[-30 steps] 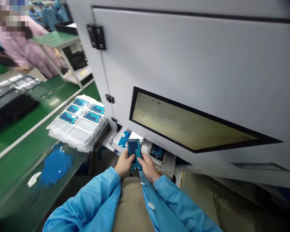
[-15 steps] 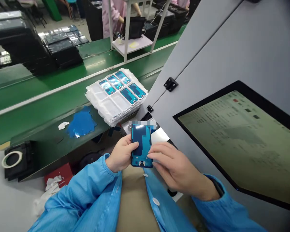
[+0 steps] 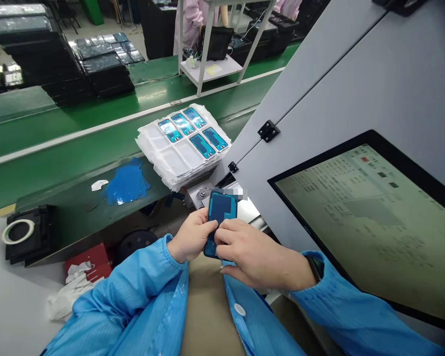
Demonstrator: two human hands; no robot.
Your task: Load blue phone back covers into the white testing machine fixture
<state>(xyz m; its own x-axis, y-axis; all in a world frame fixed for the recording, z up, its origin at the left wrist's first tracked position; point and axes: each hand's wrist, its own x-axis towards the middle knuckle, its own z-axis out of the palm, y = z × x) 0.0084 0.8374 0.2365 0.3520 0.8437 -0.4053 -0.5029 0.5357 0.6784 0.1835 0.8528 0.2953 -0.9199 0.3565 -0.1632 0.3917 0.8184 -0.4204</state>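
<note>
My left hand (image 3: pixel 192 236) grips a phone-sized panel (image 3: pixel 222 203) by its left edge, thumb on the face. The panel has a black rim, dark areas and blue film, and is tilted towards me. Over its lower right part lies my right hand (image 3: pixel 250 252), with bent fingers touching the face and the thumb apart, below the panel's bottom edge. The right fingers hide the lower part of the panel. Beyond my hands, a white tray (image 3: pixel 159 148) on a stack holds several similar blue-filmed panels (image 3: pixel 202 146), with some bare pockets at the left.
A tilted monitor (image 3: pixel 356 198) stands right, by a grey cabinet wall (image 3: pixel 400 69). Blue film sheets (image 3: pixel 128 183) and a white scrap (image 3: pixel 99 185) lie on the green bench. A tape roll (image 3: pixel 18 231) rests on black blocks. A person in pink (image 3: pixel 190 22) is across the conveyor (image 3: pixel 96 118).
My right hand has moved left and over the lower face of the panel, from its right edge. My left hand keeps its hold. The camera view has shifted slightly.
</note>
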